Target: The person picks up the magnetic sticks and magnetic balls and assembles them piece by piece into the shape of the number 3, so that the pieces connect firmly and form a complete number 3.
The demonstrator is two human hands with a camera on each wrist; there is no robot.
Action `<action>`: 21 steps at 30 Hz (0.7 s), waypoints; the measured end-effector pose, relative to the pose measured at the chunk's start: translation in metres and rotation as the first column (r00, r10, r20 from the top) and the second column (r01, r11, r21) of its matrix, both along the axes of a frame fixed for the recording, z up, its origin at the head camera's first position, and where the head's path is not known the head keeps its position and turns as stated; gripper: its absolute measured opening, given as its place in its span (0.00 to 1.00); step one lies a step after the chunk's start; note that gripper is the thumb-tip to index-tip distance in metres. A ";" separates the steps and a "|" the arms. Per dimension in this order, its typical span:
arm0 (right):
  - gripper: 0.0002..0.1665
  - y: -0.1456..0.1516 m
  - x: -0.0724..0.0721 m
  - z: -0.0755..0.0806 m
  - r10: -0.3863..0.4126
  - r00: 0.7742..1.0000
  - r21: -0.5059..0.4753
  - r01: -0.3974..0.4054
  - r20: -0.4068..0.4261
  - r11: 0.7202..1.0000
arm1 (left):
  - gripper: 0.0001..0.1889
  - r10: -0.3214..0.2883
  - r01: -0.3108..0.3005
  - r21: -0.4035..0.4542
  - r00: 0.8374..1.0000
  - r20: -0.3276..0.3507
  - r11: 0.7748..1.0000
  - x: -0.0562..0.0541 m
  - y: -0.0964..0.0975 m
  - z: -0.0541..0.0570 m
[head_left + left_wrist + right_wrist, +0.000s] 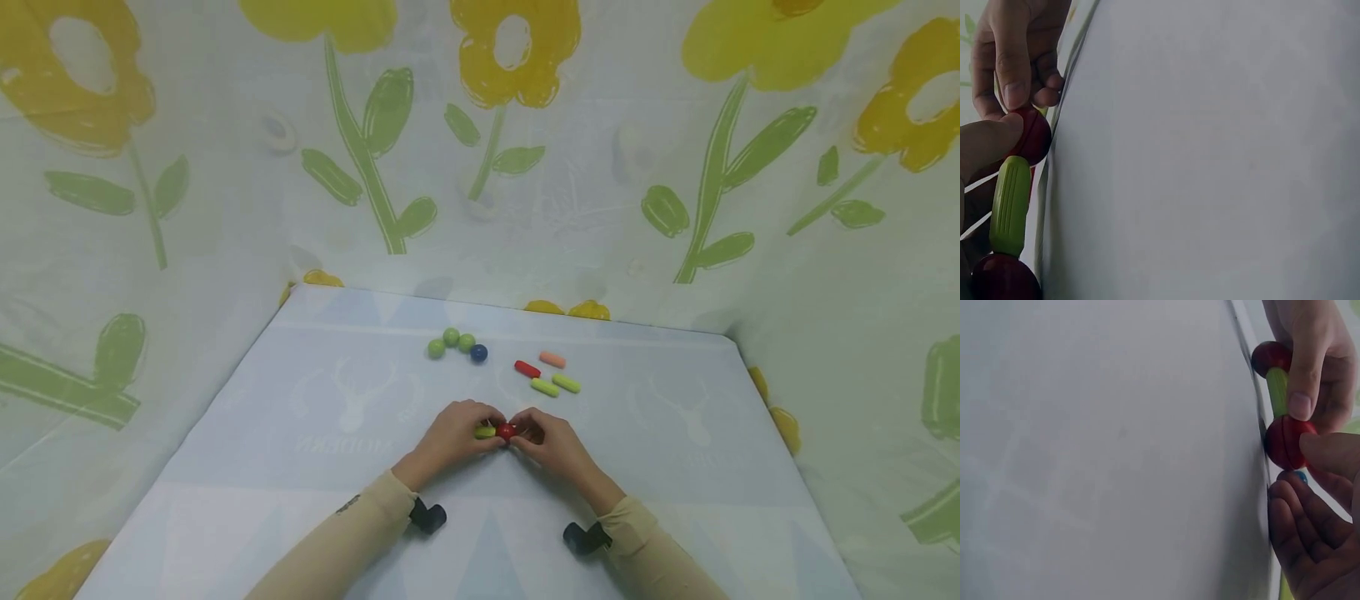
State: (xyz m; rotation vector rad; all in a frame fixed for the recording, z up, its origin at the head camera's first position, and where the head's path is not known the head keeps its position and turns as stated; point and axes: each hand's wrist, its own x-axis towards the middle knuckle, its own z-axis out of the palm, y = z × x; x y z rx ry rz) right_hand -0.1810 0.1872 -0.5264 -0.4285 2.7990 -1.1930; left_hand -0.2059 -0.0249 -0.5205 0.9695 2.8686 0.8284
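Note:
Both hands meet at a red ball (506,432) low over the table's middle. My left hand (461,429) pinches this ball between thumb and fingers, beside a yellow-green grooved stick (1010,203) joined to it. At the stick's other end sits a second red ball (1270,357), close to the left palm. From the other side, my right hand (551,437) also pinches the first ball, its thumb (1332,451) pressed on the surface near a seam. The right hand's other fingers (1310,528) are curled below the ball.
Beyond the hands lie several green balls (451,337) and a blue ball (478,353). Right of them are a red stick (527,369), an orange stick (552,359) and two yellow-green sticks (566,382). A flower-printed curtain (562,217) surrounds the white table (300,500).

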 end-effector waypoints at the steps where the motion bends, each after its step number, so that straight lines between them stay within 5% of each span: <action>1: 0.14 0.000 0.000 0.001 0.002 1.000 0.006 -0.002 0.000 1.000 | 0.14 0.002 -0.002 0.004 1.000 0.002 1.000 0.000 0.000 0.000; 7: 0.14 0.008 -0.008 0.009 -0.040 0.999 0.055 0.039 0.020 0.998 | 0.15 0.013 -0.013 0.031 1.000 0.010 0.999 0.000 0.000 -0.001; 12: 0.15 0.020 -0.023 0.018 -0.092 0.994 0.121 0.099 -0.059 0.988 | 0.16 0.024 -0.025 0.035 1.000 0.019 0.999 -0.001 0.000 -0.003; 21: 0.18 0.038 -0.058 0.022 -0.145 0.973 0.322 0.197 -0.179 0.926 | 0.16 0.055 -0.057 0.042 0.997 0.060 0.997 -0.001 0.001 -0.011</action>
